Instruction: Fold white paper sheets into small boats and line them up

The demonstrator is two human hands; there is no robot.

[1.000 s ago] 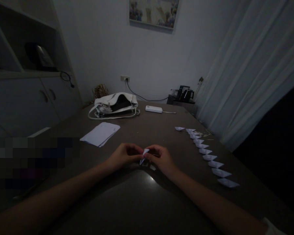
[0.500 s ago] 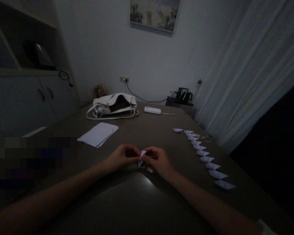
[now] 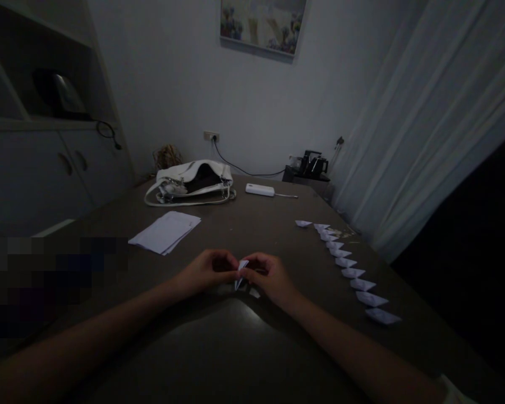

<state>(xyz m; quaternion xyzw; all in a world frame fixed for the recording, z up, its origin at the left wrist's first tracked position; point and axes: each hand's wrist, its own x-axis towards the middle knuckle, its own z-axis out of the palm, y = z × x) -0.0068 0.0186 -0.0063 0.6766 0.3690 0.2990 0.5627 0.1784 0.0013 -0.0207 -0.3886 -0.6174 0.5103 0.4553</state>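
Between my two hands, just above the table, is a small piece of folded white paper (image 3: 238,281), standing narrow and tilted. My left hand (image 3: 206,272) pinches its left side with thumb and fingers. From the other side, my right hand (image 3: 270,277) pinches it too, the thumb pressed against the paper. The fingertips of both hands nearly meet and cover its middle. A row of folded white paper boats (image 3: 353,273) runs along the right part of the table. Left of my hands and farther back lies a stack of white paper sheets (image 3: 166,232).
A white handbag (image 3: 193,174) lies at the back of the brown table (image 3: 219,348). Beside it is a white power bank (image 3: 260,190) with a short cable. A black kettle (image 3: 317,165) stands beyond the far right corner, near a white curtain (image 3: 416,123).
The whole view has shifted slightly. Both hands keep their pinch on the folded paper, with hardly any movement. The row of boats and the sheets look the same.
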